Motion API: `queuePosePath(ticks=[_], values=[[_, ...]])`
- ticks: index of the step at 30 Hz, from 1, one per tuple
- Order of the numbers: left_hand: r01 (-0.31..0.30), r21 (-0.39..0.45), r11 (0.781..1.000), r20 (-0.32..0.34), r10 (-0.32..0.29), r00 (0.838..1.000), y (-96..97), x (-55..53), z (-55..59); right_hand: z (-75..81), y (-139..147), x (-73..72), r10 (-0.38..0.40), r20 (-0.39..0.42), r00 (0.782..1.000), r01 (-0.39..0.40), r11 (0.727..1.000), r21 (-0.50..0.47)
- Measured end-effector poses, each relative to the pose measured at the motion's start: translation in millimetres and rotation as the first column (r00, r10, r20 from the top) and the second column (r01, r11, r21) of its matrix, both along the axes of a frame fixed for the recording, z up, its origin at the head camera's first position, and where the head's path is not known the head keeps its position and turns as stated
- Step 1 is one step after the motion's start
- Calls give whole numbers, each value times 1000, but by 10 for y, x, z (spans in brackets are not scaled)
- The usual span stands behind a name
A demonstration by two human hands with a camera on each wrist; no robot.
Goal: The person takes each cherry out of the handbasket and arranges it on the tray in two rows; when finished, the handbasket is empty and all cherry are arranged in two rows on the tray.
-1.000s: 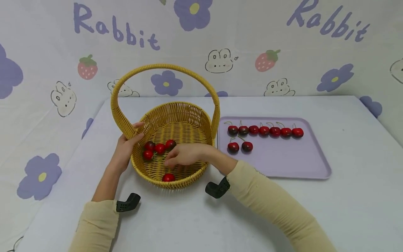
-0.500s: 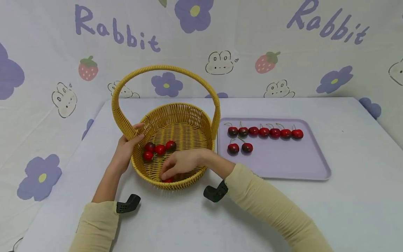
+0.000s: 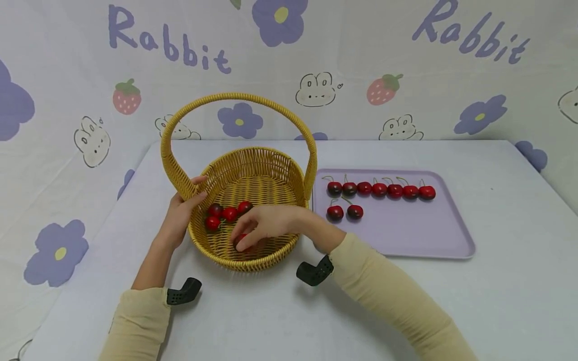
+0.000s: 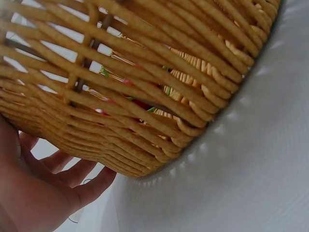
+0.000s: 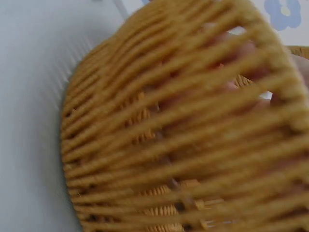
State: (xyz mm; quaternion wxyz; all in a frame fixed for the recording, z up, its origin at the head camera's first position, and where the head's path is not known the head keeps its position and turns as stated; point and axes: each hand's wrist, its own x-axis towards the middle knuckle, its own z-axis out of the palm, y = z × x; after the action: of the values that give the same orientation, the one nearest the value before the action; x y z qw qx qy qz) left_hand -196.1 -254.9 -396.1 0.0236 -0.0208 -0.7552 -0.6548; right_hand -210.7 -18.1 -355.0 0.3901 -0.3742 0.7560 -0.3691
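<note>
A yellow woven basket with a tall arched handle stands on the table. At its left side, my left hand grips the rim by the foot of the handle; the left wrist view shows its fingers against the outer weave. My right hand reaches over the basket's near right rim and pinches a red cherry between thumb and fingers, low inside the basket. Several other cherries lie together at the left of the basket floor. In the right wrist view, the basket wall mostly hides the right hand.
To the right of the basket lies a lilac tray, close beside it. On it, a row of stemmed cherries runs along the back, with two more cherries in front at the left. A patterned cloth hangs behind the white table.
My right hand went down to the cherry by the near rim, took hold of it, and moved back a little with it. My left hand has stayed on the basket.
</note>
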Motion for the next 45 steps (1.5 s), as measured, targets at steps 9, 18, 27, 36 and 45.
queuePosePath(ticks=[9,18,27,36,45], values=[[-1,-13,1000,-2,1,1000,-3,-11,0,110,175,-48,-109,25,994,110,992,-68],[0,-9,1000,7,0,1000,2,-1,-5,151,273,-73,-161,34,986,164,979,-121],[0,-11,1000,6,0,1000,4,-3,-3,214,429,-47,-180,86,980,194,961,-195],[-3,-10,1000,4,3,1000,6,-1,3,257,706,-3,-230,41,972,233,955,-184],[-4,-10,1000,6,4,1000,7,-6,-4,273,1041,60,-282,35,959,283,941,-185]])
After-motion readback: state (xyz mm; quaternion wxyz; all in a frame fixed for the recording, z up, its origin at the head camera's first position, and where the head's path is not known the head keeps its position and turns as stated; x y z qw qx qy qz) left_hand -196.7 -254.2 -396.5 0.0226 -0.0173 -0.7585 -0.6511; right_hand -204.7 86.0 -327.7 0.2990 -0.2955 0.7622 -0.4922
